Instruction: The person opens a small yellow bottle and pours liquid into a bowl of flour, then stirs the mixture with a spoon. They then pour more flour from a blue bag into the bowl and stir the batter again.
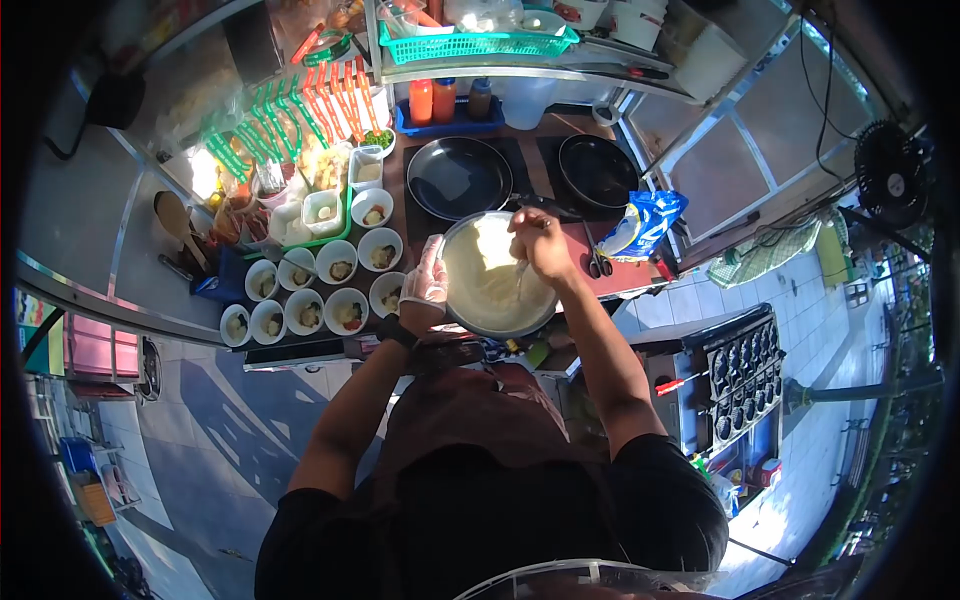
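Observation:
A large round bowl [475,300] with a pale, creamy mixture stands at the counter's front edge. My left hand [427,278], in a clear plastic glove, lies against the bowl's left side with its fingers extended. Above the bowl's right part, my right hand [541,243] is closed round a thin utensil whose lower end reaches into the mixture; its exact shape is hard to make out. Left of the bowl stand several small white bowls [344,311] with bits of food inside. Just behind is a black frying pan [459,178].
A second pan [597,171] is at the back right, with a blue and white packet [645,225] and scissors [597,262] nearer. Sauce bottles [444,101] stand in a blue tray behind. A green basket [346,215] holds containers. A fan [890,178] hangs far right.

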Tool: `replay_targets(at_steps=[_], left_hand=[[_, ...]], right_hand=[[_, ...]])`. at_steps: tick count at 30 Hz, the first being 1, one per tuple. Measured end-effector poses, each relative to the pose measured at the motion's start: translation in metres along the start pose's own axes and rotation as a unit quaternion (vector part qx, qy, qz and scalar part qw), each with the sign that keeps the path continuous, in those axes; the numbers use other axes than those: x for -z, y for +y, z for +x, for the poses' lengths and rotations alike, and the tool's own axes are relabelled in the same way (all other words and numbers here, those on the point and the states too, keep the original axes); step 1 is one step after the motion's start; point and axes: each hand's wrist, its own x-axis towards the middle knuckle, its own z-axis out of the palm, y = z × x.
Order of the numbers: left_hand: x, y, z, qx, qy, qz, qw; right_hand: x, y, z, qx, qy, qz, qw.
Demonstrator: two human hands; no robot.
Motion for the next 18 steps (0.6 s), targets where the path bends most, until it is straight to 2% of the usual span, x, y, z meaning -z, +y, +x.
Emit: replay_targets(at_steps=[2,3,4,6,8,10,11,12,14,15,16,18], left_hand=[[-0.005,0.002,-0.003,-0.025,0.036,0.008,0.999],[-0.003,0.003,-0.004,-0.013,0.022,-0.005,1.0],[-0.002,0.003,-0.003,-0.02,0.019,-0.003,1.0],[0.001,0.0,-0.005,-0.005,-0.005,0.002,1.0],[-0.005,-0.004,-0.004,-0.022,0.025,0.025,0.999],[0.0,0.008,-0.006,-0.033,0.023,-0.014,0.999],[-0.006,-0.004,-0.004,-0.022,0.024,0.016,0.999],[-0.004,-0.001,-0.001,-0.027,0.026,0.017,0.999],[0.001,0.004,-0.006,-0.02,0.011,0.025,0.999],[-0.008,-0.002,-0.002,-0.003,0.034,0.062,0.997],[-0.011,-0.003,-0.006,0.0,0.033,0.062,0.997],[-0.008,-0.005,-0.003,0.003,0.024,0.028,0.999]], right_hand=[[-0.011,0.011,0.004,0.155,0.08,0.016,0.984],[-0.025,0.025,-0.004,0.089,0.029,0.056,0.994],[-0.016,0.021,-0.007,-0.032,-0.06,0.094,0.993],[0.003,-0.001,-0.001,0.018,0.0,-0.03,0.999],[-0.004,-0.007,0.002,0.175,0.135,0.023,0.975],[-0.029,0.022,-0.01,0.11,0.075,0.008,0.991],[-0.014,0.031,-0.007,-0.016,-0.044,0.126,0.991],[-0.006,0.02,-0.004,-0.011,-0.045,0.126,0.991],[-0.003,-0.007,-0.001,0.086,0.116,0.0,0.99],[-0.011,-0.012,-0.003,0.178,0.185,-0.002,0.966],[-0.017,0.003,-0.008,0.175,0.184,-0.002,0.967],[-0.032,0.035,-0.014,0.035,0.094,0.101,0.99]])
